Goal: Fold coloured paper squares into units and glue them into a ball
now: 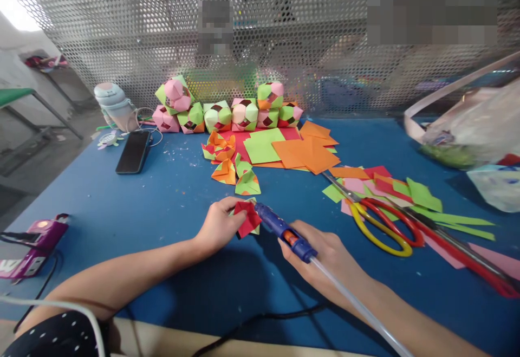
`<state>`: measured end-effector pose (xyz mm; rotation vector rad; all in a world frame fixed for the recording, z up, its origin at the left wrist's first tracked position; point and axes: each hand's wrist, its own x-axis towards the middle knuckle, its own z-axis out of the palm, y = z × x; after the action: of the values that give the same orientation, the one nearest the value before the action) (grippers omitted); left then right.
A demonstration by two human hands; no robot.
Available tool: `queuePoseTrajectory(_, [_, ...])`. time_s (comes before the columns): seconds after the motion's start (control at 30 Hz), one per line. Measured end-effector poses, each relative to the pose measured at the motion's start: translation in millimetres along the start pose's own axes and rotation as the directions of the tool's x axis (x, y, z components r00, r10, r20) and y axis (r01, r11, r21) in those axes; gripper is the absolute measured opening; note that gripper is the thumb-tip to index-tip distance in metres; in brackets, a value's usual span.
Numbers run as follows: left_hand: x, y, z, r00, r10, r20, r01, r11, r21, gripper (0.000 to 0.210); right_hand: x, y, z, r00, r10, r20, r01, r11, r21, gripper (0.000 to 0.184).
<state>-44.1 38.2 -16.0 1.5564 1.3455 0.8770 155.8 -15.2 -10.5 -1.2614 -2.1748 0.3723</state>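
Note:
In the middle of the blue table, my left hand [221, 220] pinches a folded paper piece [248, 219], red in front with pale green behind. My right hand [320, 251] is wrapped round a blue glue gun [278, 226] with an orange part and a clear glue stick [353, 297] out of its back. The nozzle points at the top right edge of the red paper; whether it touches I cannot tell. Just beyond lie several folded green and orange paper pieces [247, 182] and an orange and red folded cluster [220, 147].
Folded paper balls [218, 116] line the perforated metal panel [260, 32]. Paper sheets [264, 147], scissors [382, 227], a red cutter-like tool [467, 254] and scraps lie right. A phone [133, 152], bottle [115, 105] and purple power strip [34, 248] stand left. A black cable [260, 318] crosses the front.

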Motion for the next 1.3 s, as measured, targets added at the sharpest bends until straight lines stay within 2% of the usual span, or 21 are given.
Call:
queuePoseTrajectory(0.1, [-0.1,0.1,-0.3,1.0,0.011,-0.003,-0.011,1.0,-0.004,0.02,1.1,-1.4,-1.5,0.999,0.018,0.027,-0.018,1.0,-0.004,0.008])
queuePoseTrajectory(0.2, [-0.2,0.7,-0.5,1.0,-0.014,0.005,0.014,0.999,-0.041,0.023,2.3,-3.6,-4.3,0.999,0.053,0.007,-0.053,0.999,-0.008,0.009])
queuePoseTrajectory(0.47, [-0.3,2.6,-0.6,0.996,-0.084,-0.03,0.077,0.978,-0.194,0.02,2.2,-7.6,-8.3,0.995,0.101,0.016,-0.101,0.994,0.05,0.011])
queuePoseTrajectory(0.63, [1.4,3.7,-1.0,0.981,-0.195,0.003,0.184,0.919,-0.348,0.013,6.0,-10.5,-12.9,0.981,0.185,-0.056,-0.174,0.971,0.165,0.021])
queuePoseTrajectory(0.83, [1.5,7.0,0.5,0.973,-0.23,0.035,0.218,0.845,-0.488,0.013,11.8,-18.0,-18.3,0.953,0.301,0.024,-0.298,0.923,0.242,0.024])
queuePoseTrajectory(1.03, [-2.2,11.2,-0.2,0.986,-0.167,0.002,0.15,0.878,-0.455,0.013,12.4,-19.2,-16.8,0.979,0.198,-0.058,-0.187,0.971,0.149,0.019])
queuePoseTrajectory(1.3, [-8.3,15.6,-5.6,0.996,-0.056,-0.07,0.032,0.95,-0.31,0.017,12.4,-16.1,-17.6,0.994,0.087,-0.06,-0.086,0.996,0.031,0.018])
